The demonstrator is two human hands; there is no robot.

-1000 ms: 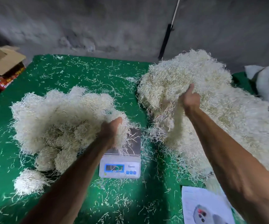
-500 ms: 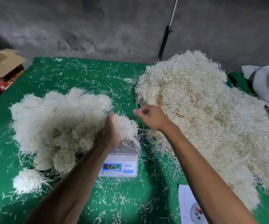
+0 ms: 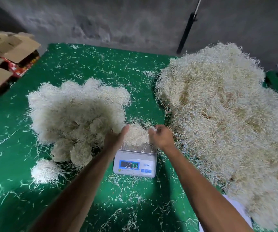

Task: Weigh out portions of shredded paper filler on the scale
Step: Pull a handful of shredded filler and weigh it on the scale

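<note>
Pale shredded-paper clump [image 3: 135, 134] on scale [image 3: 135, 162] at frame centre, fluffy, cupped between both hands. Left hand [image 3: 115, 138] curled against its left side; right hand [image 3: 160, 136] pinching strands at its right edge. Rounded portions [image 3: 74, 111] heaped left, big loose pile [image 3: 221, 114] right, green surface [image 3: 101, 72] strewn with shreds. Cardboard boxes [image 3: 6, 52] upper left.

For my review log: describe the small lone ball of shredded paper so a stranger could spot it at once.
Start at the green table cover and find the digital scale near its front. Left of it sits the heap of bundled portions. The lone ball lies apart at that heap's near-left corner, whiter and touching no other bundle.
</note>
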